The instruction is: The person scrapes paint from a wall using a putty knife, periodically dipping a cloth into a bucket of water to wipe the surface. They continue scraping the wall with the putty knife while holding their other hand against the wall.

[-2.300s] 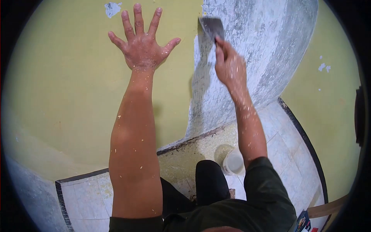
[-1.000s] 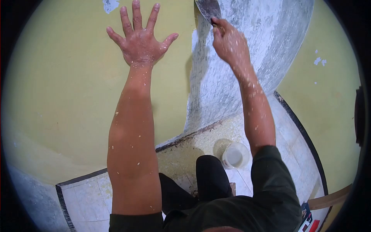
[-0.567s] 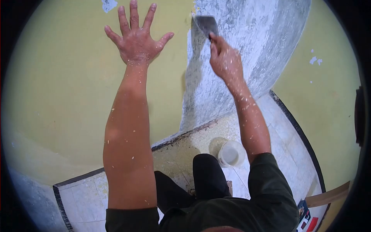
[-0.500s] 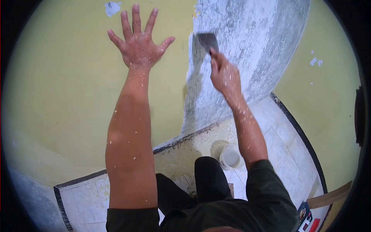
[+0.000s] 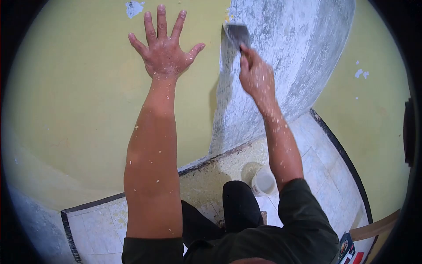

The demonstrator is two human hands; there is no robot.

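Observation:
My left hand [image 5: 166,55] lies flat on the yellow-green painted wall [image 5: 101,105], its fingers spread and dusted with flecks. My right hand [image 5: 257,75] is wrapped round the handle of a scraper [image 5: 238,34]. The scraper's wide blade is against the wall at the ragged edge between the paint and the bare grey-white scraped area [image 5: 281,53]. Small pale chips cling to both forearms.
A white bucket [image 5: 264,181] stands on the tiled floor [image 5: 321,163] below the wall, with paint debris around it. Dark skirting runs along the wall's foot. At the lower right are a wooden piece [image 5: 376,226] and a box with a red item.
The scraper and my right hand have moved up along the paint edge. The whole view has shifted slightly, and my left hand keeps its spread pose on the wall.

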